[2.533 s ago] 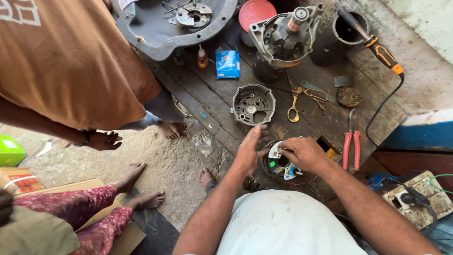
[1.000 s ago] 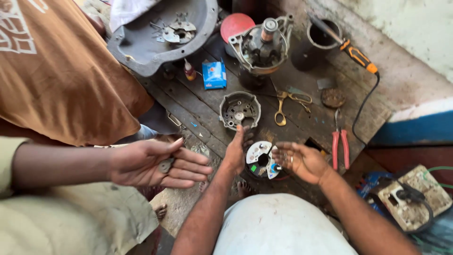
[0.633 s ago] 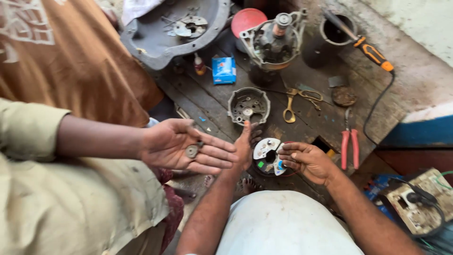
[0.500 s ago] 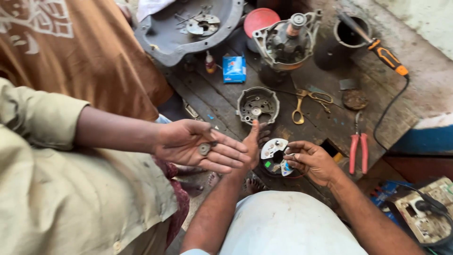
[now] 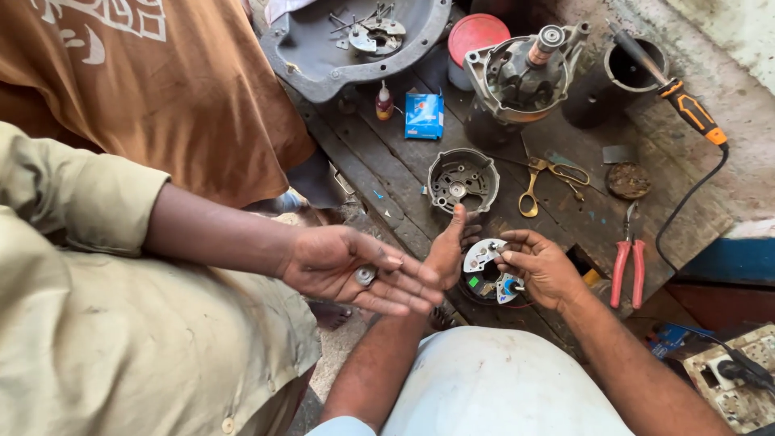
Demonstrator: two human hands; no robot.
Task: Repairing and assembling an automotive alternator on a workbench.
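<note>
While the right hand [image 5: 539, 266] pinches the flat-lying round rectifier plate [image 5: 487, 270], the open left hand [image 5: 446, 250] steadies it.

Soft daylight, sharp focus, edges perhaps slightly stretched.

round rectifier plate [image 5: 487, 270] | white-silver, coloured bits | flat, wooden bench

We are in a small motor repair workshop: beyond our right hand [image 5: 542, 268] lie red-handled pliers [image 5: 626, 270], scissors [image 5: 539, 179], a round metal housing [image 5: 462, 178] and a motor armature assembly [image 5: 529, 73] on an oil-stained plank bench [image 5: 379, 173]; farther right, a soldering iron [image 5: 678, 93].
</note>
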